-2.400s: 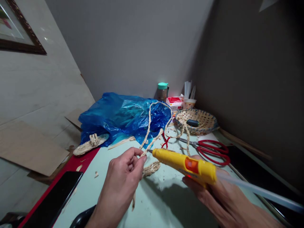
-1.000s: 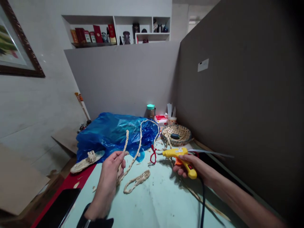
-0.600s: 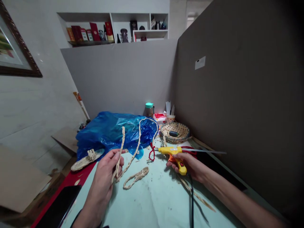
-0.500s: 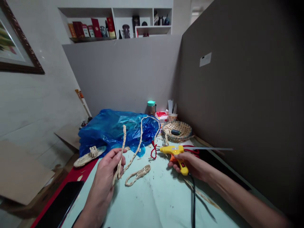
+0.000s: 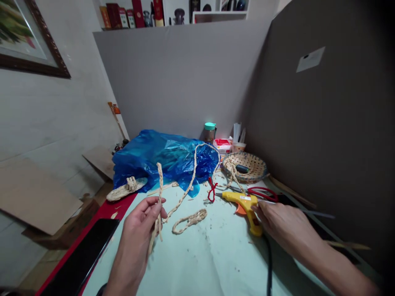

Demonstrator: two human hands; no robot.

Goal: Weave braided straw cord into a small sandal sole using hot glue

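My left hand [image 5: 143, 224] pinches a braided straw cord [image 5: 160, 181] between thumb and fingers. A short end stands upright above the fingers, and strands hang below them. From the hand the cord loops up over the blue plastic bag and back down to the right. My right hand [image 5: 277, 218] is closed at the rear of a yellow hot glue gun [image 5: 239, 200], partly covering its clear glue stick [image 5: 321, 214]. The orange trigger is uncovered, and the nozzle points left towards a red twisted tie [image 5: 212, 190]. A small coiled braid [image 5: 189, 222] lies between the hands.
Behind lies the blue plastic bag [image 5: 160, 152]. A woven basket [image 5: 257, 162] and red-handled scissors [image 5: 262, 192] are at right. A straw sole [image 5: 126, 189] and a black phone [image 5: 83, 255] lie at left. The gun's black cable [image 5: 269, 263] runs towards me.
The view has tilted down. My right hand has shifted from the glue gun's handle and trigger to its rear, and the gun sits lower. My left hand still holds the braided cord.
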